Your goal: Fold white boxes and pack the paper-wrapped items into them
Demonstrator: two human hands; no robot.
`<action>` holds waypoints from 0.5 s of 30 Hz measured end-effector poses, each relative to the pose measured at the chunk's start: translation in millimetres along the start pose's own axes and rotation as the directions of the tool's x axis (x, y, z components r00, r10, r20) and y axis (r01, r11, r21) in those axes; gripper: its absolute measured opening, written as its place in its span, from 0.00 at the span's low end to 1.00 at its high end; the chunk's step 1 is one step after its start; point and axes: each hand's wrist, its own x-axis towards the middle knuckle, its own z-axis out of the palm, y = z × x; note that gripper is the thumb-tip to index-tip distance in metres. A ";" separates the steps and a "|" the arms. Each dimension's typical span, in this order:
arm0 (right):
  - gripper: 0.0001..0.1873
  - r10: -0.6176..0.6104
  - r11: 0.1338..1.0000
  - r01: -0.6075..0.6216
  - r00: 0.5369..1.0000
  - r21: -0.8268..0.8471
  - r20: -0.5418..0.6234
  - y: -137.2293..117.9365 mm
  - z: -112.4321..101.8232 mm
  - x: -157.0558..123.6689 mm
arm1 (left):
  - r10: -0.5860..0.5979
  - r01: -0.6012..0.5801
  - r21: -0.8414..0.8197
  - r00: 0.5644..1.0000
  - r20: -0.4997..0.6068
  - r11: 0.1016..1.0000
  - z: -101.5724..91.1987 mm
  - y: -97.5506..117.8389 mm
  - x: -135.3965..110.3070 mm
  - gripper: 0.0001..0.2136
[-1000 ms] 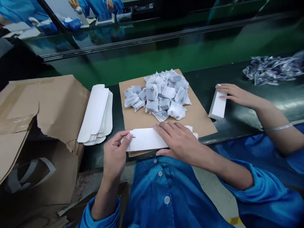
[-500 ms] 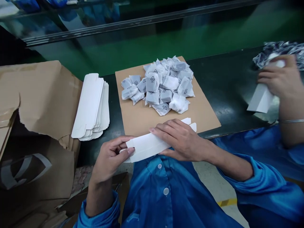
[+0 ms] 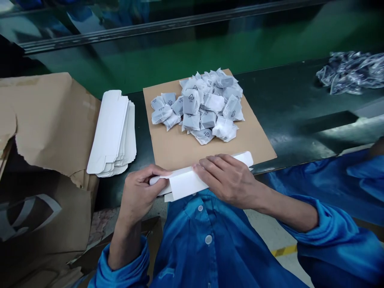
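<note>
Both hands hold one long white carton blank (image 3: 189, 182) over the near edge of the bench, close to my blue smock. My left hand (image 3: 141, 194) pinches its left end, where the end flaps show. My right hand (image 3: 229, 178) wraps over its middle and right part, fingers closed on it. The blank looks partly opened into a box shape. Just beyond it lies a brown cardboard sheet (image 3: 180, 148) carrying a heap of several small white wrapped packets (image 3: 201, 106).
A stack of flat white carton blanks (image 3: 112, 134) lies left of the sheet. A torn brown cardboard box (image 3: 45, 120) stands at the far left. Crumpled clear plastic bags (image 3: 351, 72) lie at the back right. A neighbour's blue sleeve (image 3: 345, 184) shows at right.
The neighbour's hand with a white box has gone from the right side. I have lifted the blank off the sheet towards me and my left hand has closed on its end.
</note>
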 end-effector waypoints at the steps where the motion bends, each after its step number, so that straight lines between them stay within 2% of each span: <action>1: 0.18 0.011 1.000 -0.012 1.000 -0.013 -0.008 1.0 -0.6 -0.2 | 0.004 -0.004 -0.003 1.000 -0.010 1.000 -1.2 0.0 0.7 0.05; 2: 0.17 0.041 0.999 -0.042 0.999 -0.029 -0.026 3.0 -0.8 -0.4 | 0.012 -0.014 -0.034 0.999 -0.049 0.999 -1.0 1.2 0.6 0.05; 3: 0.17 0.092 0.994 -0.095 0.994 -0.051 -0.059 5.5 -0.5 -0.6 | 0.029 -0.042 -0.088 0.990 -0.135 0.995 1.4 3.7 -0.7 0.06; 4: 0.17 0.156 0.984 -0.163 0.983 -0.071 -0.096 7.8 0.8 -0.4 | 0.055 -0.098 -0.155 0.964 -0.261 0.983 6.6 7.3 -3.1 0.08; 6: 0.20 0.297 0.943 -0.317 0.939 -0.101 -0.176 8.9 6.5 1.1 | 0.095 -0.252 -0.271 0.871 -0.482 0.929 25.9 16.5 -10.4 0.15; 7: 0.21 0.353 0.920 -0.379 0.913 -0.101 -0.206 6.3 10.8 2.6 | 0.110 -0.299 -0.307 0.854 -0.508 0.903 39.1 21.1 -14.3 0.20; 8: 0.22 0.389 0.907 -0.413 0.897 -0.085 -0.211 1.2 15.6 4.4 | 0.127 -0.310 -0.330 0.871 -0.475 0.892 53.3 25.0 -17.4 0.25; 9: 0.22 0.402 0.906 -0.420 0.894 -0.054 -0.199 -5.8 20.3 6.2 | 0.129 -0.281 -0.346 0.906 -0.403 0.895 67.1 27.7 -19.0 0.32; 11: 0.23 0.379 0.925 -0.376 0.916 0.052 -0.132 -22.2 26.3 9.1 | 0.047 -0.178 -0.347 0.934 -0.355 0.921 87.6 28.4 -16.3 0.41; 13: 0.25 0.308 0.924 -0.295 0.951 0.243 -0.015 -33.1 24.6 10.8 | -0.066 -0.070 -0.324 0.918 -0.392 0.944 93.4 23.3 -7.5 0.40; 15: 0.30 0.311 0.835 -0.300 0.949 0.462 0.053 -32.1 16.6 13.3 | -0.094 -0.010 -0.262 0.919 -0.382 0.965 86.4 16.0 2.1 0.34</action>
